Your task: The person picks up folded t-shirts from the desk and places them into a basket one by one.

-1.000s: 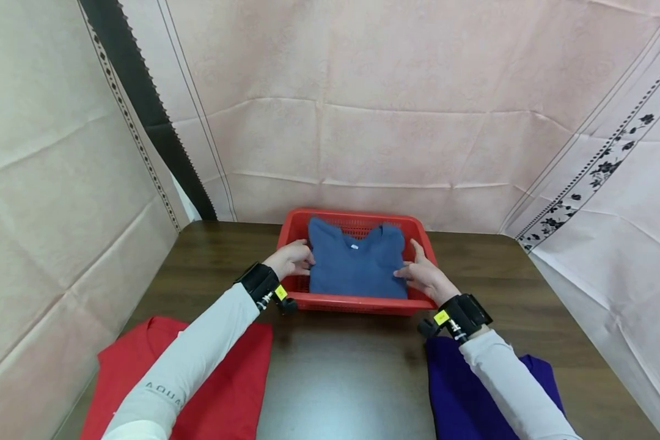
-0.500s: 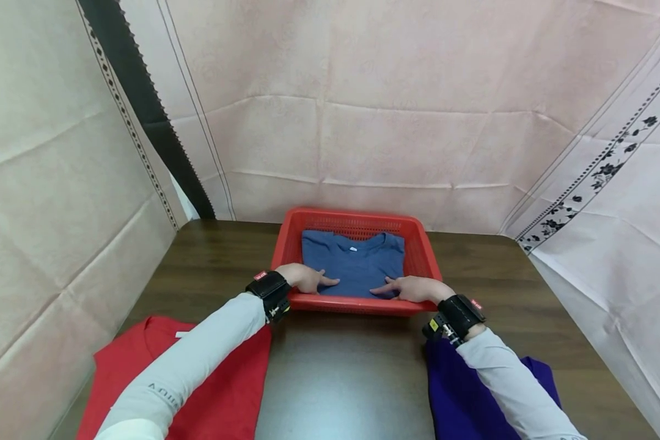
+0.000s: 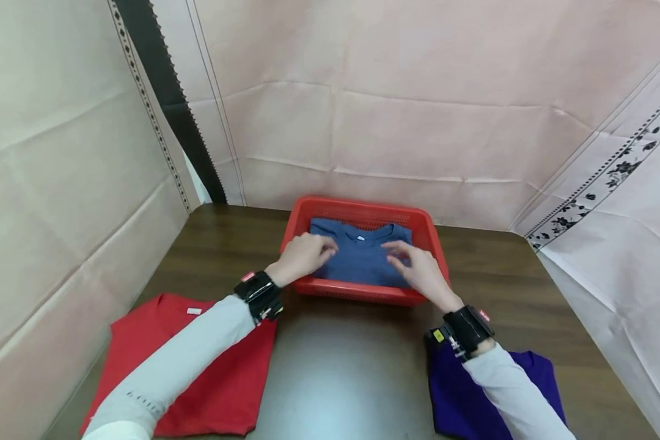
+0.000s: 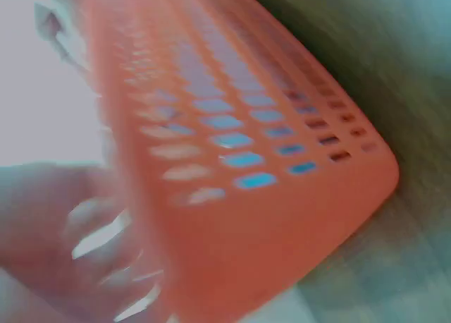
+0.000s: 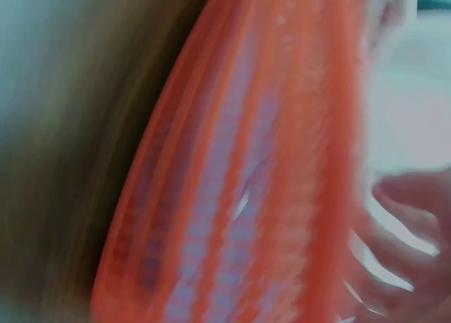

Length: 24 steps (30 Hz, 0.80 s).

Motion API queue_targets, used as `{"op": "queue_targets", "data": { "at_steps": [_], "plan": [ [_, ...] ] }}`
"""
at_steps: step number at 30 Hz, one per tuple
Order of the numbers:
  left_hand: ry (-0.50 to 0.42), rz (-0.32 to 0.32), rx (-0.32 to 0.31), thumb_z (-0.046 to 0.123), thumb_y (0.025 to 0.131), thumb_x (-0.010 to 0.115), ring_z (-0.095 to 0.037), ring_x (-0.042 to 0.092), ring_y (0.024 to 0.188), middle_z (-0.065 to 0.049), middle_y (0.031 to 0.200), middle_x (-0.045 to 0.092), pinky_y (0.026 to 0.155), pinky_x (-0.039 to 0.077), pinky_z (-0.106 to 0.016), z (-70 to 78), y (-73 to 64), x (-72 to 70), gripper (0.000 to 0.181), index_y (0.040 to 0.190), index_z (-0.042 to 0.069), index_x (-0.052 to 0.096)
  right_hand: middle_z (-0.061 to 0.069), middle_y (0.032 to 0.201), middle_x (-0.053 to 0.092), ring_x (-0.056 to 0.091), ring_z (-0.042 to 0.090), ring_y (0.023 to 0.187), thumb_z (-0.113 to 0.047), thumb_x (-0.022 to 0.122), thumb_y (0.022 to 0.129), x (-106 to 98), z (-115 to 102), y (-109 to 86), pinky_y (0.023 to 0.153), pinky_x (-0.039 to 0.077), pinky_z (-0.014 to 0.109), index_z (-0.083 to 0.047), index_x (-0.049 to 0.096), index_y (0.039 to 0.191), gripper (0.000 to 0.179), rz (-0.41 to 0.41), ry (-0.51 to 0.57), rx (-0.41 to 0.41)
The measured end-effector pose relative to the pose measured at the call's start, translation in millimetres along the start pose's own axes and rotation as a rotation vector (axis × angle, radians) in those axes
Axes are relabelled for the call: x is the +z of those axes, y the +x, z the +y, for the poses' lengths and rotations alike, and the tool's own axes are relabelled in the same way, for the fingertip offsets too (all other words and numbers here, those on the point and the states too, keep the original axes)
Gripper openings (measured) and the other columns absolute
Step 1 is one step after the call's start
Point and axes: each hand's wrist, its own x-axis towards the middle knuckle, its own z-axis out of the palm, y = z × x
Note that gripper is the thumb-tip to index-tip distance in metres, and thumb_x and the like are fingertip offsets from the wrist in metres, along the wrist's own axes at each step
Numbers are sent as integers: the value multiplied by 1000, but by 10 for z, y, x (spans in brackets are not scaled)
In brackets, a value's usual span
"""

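Observation:
A folded blue T-shirt (image 3: 357, 256) lies inside the red plastic basket (image 3: 363, 292), its neckline toward the back wall. Over the basket's left front part hovers my left hand (image 3: 304, 256), fingers loosely bent and holding nothing. My right hand (image 3: 418, 269) is over the right front part, thumb and fingers spread apart with nothing between them. Both wrist views are blurred; the left one shows the basket's slotted side (image 4: 232, 147) with the hand at its rim, and the right one shows the basket side (image 5: 232, 168) with fingers (image 5: 405, 245) beyond the rim.
A folded red T-shirt (image 3: 225, 379) lies on the wooden table (image 3: 346, 360) at the left front, partly under my left forearm. A folded dark purple garment (image 3: 456, 397) lies at the right front below my right forearm. A pale cloth wall (image 3: 363, 140) stands behind.
The blue T-shirt went from being held at its sides to lying flat in the basket, pressed down by both hands. Both hands have since lifted off it. The head view has shifted slightly.

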Motion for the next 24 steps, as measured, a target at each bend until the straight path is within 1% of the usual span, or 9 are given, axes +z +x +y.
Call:
{"op": "queue_targets", "data": {
  "at_steps": [2, 3, 4, 6, 8, 11, 15, 19, 24],
  "plan": [
    [-3, 205, 16, 29, 90, 58, -9, 51, 58, 3, 74, 65, 49, 45, -28, 67, -192, -126, 18, 94, 16, 69, 5, 95, 71, 63, 10, 83, -23, 59, 90, 8, -224, -104, 69, 57, 40, -20, 62, 115, 25, 141, 94, -28],
    [5, 271, 14, 30, 89, 58, -8, 48, 55, 3, 68, 62, 46, 43, -28, 90, -323, -185, 17, 91, 16, 68, 5, 91, 71, 63, 8, 78, -24, 58, 90, 24, -346, -171, 66, 57, 39, -19, 63, 112, 23, 163, 157, -37],
    [12, 315, 3, 32, 89, 59, -8, 46, 53, 3, 67, 60, 45, 41, -27, 105, -476, -239, 19, 91, 16, 67, 5, 89, 71, 62, 8, 76, -24, 57, 91, 50, -466, -248, 64, 57, 38, -18, 64, 110, 21, 153, 228, -47],
    [46, 346, -39, 34, 88, 59, -7, 43, 49, 4, 62, 56, 42, 38, -25, 76, -817, -307, 18, 88, 16, 65, 7, 90, 71, 63, 10, 76, -25, 54, 93, 141, -668, -414, 64, 57, 38, -15, 64, 111, 22, 53, 379, -56],
    [89, 358, -94, 34, 86, 62, -7, 42, 47, 3, 63, 59, 39, 36, -24, -24, -1166, -333, 19, 88, 15, 66, 11, 95, 70, 64, 15, 78, -25, 52, 94, 276, -819, -566, 67, 58, 41, -13, 62, 115, 26, -103, 530, -32],
    [157, 371, -192, 32, 83, 66, -12, 46, 52, -1, 70, 63, 38, 36, -26, -289, -1630, -321, 18, 87, 15, 67, 17, 110, 66, 63, 24, 89, -24, 50, 95, 521, -923, -714, 75, 56, 47, -10, 57, 124, 33, -369, 691, 39],
    [206, 380, -371, 27, 80, 69, -32, 52, 80, -16, 95, 61, 48, 48, -47, -688, -2157, -279, 27, 100, 9, 65, 23, 128, 55, 57, 32, 105, -27, 48, 96, 841, -959, -785, 87, 51, 51, -4, 44, 135, 46, -609, 886, 225],
    [206, 324, -582, 26, 80, 67, -48, 42, 97, -30, 113, 48, 62, 45, -65, -967, -2610, -250, 52, 122, 1, 50, 23, 135, 49, 53, 31, 113, -29, 49, 95, 1114, -994, -800, 92, 48, 49, 2, 35, 140, 56, -683, 1054, 384],
    [129, 182, -734, 37, 87, 57, -51, 45, 96, -37, 114, 46, 70, 43, -66, -1188, -2980, -304, 65, 130, -8, 36, 20, 136, 49, 51, 30, 116, -28, 50, 95, 1361, -1089, -758, 94, 48, 48, 4, 30, 141, 60, -704, 1190, 463]
  ]
}}
